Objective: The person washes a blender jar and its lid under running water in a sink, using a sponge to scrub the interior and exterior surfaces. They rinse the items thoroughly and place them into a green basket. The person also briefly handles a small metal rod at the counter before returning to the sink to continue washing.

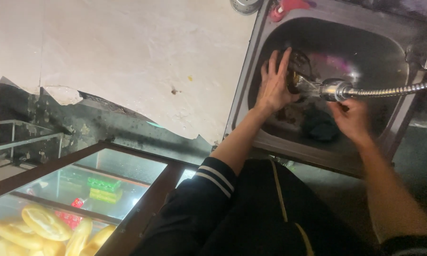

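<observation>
My left hand [273, 84] reaches into a steel sink [251, 71], its fingers spread around a dark round object [298, 66] under the water stream. A flexible metal faucet hose [388, 91] comes in from the right and its spray head [334, 90] points at that object. My right hand [351, 119] is blurred and hovers just below the spray head. Whether it grips anything I cannot tell. A dark cloth or sponge [321, 127] lies on the sink bottom between my hands.
A worn, chipped whitish surface [128, 57] lies left of the sink. At lower left a glass-topped wooden display case [104, 189] holds round yellow breads [45, 227] and green packets [104, 188]. A red item [284, 7] sits at the sink's far rim.
</observation>
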